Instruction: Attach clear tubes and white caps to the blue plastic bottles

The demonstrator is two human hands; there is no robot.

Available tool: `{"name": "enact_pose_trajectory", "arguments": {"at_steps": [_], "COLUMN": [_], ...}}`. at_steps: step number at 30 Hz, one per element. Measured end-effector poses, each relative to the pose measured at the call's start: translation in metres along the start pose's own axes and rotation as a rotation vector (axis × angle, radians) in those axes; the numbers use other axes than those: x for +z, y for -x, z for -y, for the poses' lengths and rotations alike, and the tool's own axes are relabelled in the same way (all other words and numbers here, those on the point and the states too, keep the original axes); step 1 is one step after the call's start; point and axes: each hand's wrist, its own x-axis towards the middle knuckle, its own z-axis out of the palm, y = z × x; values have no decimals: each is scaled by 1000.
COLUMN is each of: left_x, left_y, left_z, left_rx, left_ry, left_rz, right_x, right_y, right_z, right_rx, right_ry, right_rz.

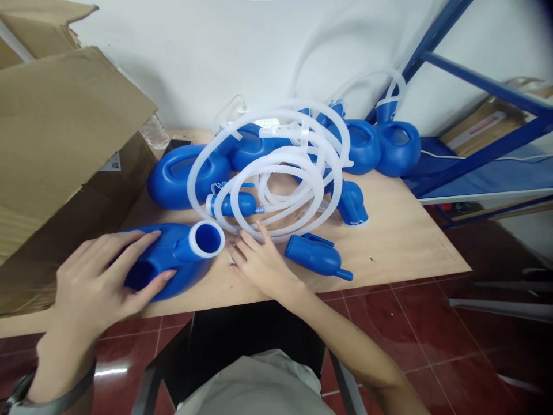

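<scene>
A blue plastic bottle [179, 271] with a white-rimmed open neck lies at the table's near left edge. My left hand [101, 274] grips it from the left, thumb and fingers around its handle. Just right of the bottle's neck, my right hand [261, 262] rests low over the tabletop, fingers spread, at the near edge of the coiled translucent hose [280, 158]. What lies under its fingertips is mostly hidden. To its right is a blue spouted piece [315, 255]; another blue piece [352, 203] lies beyond. A small blue part [237, 204] sits within the hose loops.
Several blue bottles [397, 150] stand along the back of the wooden table [406, 236]. An open cardboard box [64, 138] fills the left side. At the right is a blue metal shelf [484, 80]. A power strip [268, 123] lies near the wall.
</scene>
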Motion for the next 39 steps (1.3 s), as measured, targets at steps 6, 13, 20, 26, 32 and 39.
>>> {"name": "enact_pose_trajectory", "arguments": {"at_steps": [6,13,20,26,32,39], "left_x": [10,14,15,10,18,46], "left_y": [-2,-6,-2,26,28,24], "left_z": [13,19,12,-17,-99,-143], "left_rx": [-29,12,-16,-96,-51,-118], "left_ry": [-49,-59,-64,-94,215,336], "left_rz": [-16,-45,-61,-236,-205,-39], "right_x": [-5,-9,-15,-66,-95,-55], "right_y": [5,17,21,68,144,158], "right_z": [-7,-12,-2,-21,-66,-49], "right_rx": [10,27,-40,213,564,591], "right_ry": [6,-12,-27,-141,-263,-311], "right_rz": [10,6,-66,-347,-236,-130]}}
